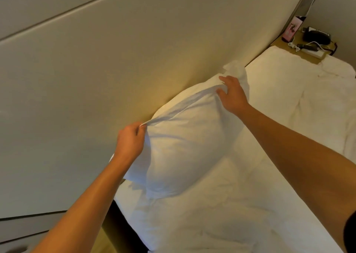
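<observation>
Smoothing a pillow, mid-frame, propped on the bed against the wall. Long axis from lower left to upper right of the frame, along the wall. At the lower-left end, left hand, fingers together, pinching a peak of cloth and drawing it toward the left. At the upper-right end, right hand, fingers spread but curled over the top, thumb caught in the cloth. Between the two, one taut fold along the upper edge. Neither hand nearer: one at each end of the axis, both already touching. Likely next: pulling apart along that axis, down-left and up-right, not across it. Loose cloth past the right hand, probably yet to tuck.
</observation>
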Tool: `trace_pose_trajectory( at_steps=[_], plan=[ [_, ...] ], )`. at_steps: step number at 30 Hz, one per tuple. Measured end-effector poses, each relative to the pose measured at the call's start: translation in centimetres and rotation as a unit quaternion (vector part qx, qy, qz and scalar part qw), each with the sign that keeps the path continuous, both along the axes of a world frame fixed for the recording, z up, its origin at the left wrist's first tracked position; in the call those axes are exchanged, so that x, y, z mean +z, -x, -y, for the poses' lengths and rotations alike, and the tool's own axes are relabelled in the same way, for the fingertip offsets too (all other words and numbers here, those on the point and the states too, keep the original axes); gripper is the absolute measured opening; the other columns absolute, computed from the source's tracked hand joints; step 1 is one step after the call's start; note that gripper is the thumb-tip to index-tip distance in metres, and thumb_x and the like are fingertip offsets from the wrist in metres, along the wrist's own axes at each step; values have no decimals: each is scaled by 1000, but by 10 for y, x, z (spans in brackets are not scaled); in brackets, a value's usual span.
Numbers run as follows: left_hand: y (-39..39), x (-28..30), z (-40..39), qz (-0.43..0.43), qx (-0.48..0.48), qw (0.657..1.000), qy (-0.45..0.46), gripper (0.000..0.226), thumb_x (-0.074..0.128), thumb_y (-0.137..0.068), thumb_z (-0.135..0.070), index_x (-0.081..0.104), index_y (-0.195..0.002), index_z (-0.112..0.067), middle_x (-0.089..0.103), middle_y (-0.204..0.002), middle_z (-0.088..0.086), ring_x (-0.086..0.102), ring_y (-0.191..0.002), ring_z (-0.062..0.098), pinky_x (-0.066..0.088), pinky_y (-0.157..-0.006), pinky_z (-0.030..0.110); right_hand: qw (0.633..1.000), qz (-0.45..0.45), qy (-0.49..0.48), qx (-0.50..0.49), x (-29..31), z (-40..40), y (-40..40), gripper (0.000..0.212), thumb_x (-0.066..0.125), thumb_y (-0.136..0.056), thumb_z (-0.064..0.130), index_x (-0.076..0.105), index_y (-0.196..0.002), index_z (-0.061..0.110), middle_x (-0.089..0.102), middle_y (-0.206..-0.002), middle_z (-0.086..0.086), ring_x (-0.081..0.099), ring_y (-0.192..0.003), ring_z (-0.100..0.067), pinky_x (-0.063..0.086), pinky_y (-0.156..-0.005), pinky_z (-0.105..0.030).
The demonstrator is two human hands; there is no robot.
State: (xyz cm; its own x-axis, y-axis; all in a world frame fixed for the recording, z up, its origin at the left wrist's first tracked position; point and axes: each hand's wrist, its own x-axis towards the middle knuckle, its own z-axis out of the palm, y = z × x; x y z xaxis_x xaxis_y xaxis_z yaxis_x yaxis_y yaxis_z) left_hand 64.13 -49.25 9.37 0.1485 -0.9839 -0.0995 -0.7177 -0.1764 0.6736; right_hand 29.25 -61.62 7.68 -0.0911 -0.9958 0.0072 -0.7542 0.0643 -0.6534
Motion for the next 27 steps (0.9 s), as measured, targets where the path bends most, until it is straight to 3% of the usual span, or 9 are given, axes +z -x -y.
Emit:
trace_pose_trajectory(
  at_steps=[2, 3, 4, 6, 8, 10, 13, 18, 27],
  plan=[
    [8, -3, -3, 18, -2, 1000, 4, 21, 54, -102, -23, 63, -85, -15, 64, -76, 4, 64, -82, 36, 45, -67, 35, 999, -42, -27, 9, -26, -15, -4, 64, 57, -105, 37, 32, -161, 19, 28, -168, -11, 29, -155, -28, 30, -123, -39],
    [12, -3, -6, 26, -5, 1000, 6, 15, 57, -101, -26, 67, -104, -15, 71, -93, 6, 65, -95, 35, 46, -74, 34, 998, -48, -32, 0, -40, -26, -6, 69, 58, -104, 41, 27, -163, 22, 24, -170, -10, 29, -155, -29, 32, -121, -40],
    [16, -3, -9, 36, -13, 999, 10, 28, 60, -101, -29, 64, -124, -14, 70, -115, 9, 63, -110, 33, 48, -85, 35, 998, -45, -33, -16, -52, -39, -10, 73, 59, -103, 43, 23, -164, 24, 21, -170, -10, 29, -154, -30, 35, -120, -41],
    [24, -5, -16, 53, -39, 998, 23, 54, 63, -99, -32, 47, -147, -15, 52, -149, 11, 47, -137, 31, 42, -108, 40, 998, -28, -40, -45, -76, -70, -18, 78, 60, -101, 47, 20, -164, 26, 18, -171, -9, 29, -154, -30, 38, -117, -44],
    [35, -5, -28, 88, -65, 993, 48, 67, 63, -98, -35, 34, -156, -18, 28, -165, 12, 24, -153, 30, 32, -118, 42, 996, -12, -81, -43, -96, -99, -28, 80, 60, -100, 49, 19, -165, 26, 17, -171, -8, 27, -155, -29, 36, -119, -44],
    [45, -9, -40, 133, -94, 983, 83, 71, 63, -98, -36, 30, -159, -20, 12, -171, 13, 7, -159, 32, 23, -124, 44, 991, 17, -132, -21, -112, -122, -36, 81, 62, -100, 47, 21, -165, 23, 23, -170, -9, 27, -155, -28, 32, -122, -42],
    [59, -25, -58, 181, -171, 963, 105, 68, 57, -101, -41, 31, -160, -18, 7, -172, 14, 3, -159, 33, 20, -127, 51, 984, 39, -174, 7, -125, -142, -47, 81, 64, -99, 46, 24, -165, 22, 24, -169, -9, 28, -155, -27, 30, -123, -40],
    [55, -59, -66, 299, -232, 925, -34, 69, 39, -103, -57, 20, -162, -27, -8, -173, 10, -9, -159, 30, 10, -128, 52, 977, 30, -210, 29, -126, -146, -65, 88, 62, -98, 53, 15, -167, 26, 12, -174, -5, 20, -159, -27, 28, -123, -43],
    [26, -69, -51, 260, -253, 932, -25, 66, 40, -104, -53, 24, -162, -26, -1, -173, 8, -1, -160, 26, 12, -129, 46, 964, -7, -263, 29, -118, -129, -85, 92, 59, -99, 56, 6, -168, 24, 3, -175, -7, 11, -161, -29, 22, -126, -45]
  ],
)
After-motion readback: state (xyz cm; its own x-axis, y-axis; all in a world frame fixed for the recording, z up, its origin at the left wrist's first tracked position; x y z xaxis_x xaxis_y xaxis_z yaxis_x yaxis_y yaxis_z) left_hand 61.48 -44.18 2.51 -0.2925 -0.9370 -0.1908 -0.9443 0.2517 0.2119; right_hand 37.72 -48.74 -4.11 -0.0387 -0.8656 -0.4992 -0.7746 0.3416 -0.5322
